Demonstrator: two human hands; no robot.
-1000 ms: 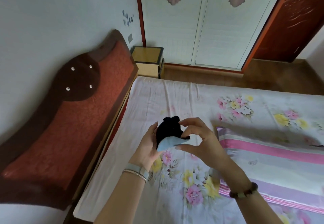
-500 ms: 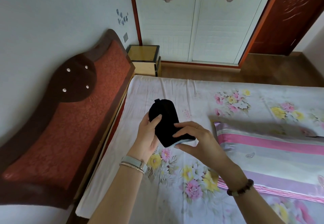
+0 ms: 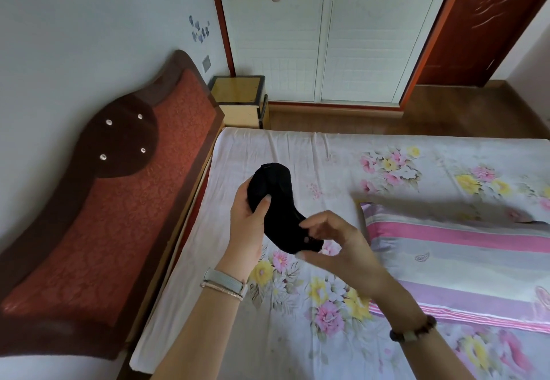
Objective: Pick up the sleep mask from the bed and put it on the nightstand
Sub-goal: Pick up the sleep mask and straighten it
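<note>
Red headboard [image 3: 125, 201] on the left, nightstand [image 3: 238, 89] beyond the bed's [image 3: 297, 153] far corner, top bare. Left hand [image 3: 248, 224] grips the black sleep mask [image 3: 276, 210] above the bed's headboard edge; right hand [image 3: 336, 245] pinches its lower end, pillow [image 3: 461, 260] alongside.

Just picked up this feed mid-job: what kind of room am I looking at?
A home bedroom, most likely. A bed with a floral sheet and padded red headboard fills the view, a small nightstand stands beside it, and white wardrobe doors line the far wall.
</note>
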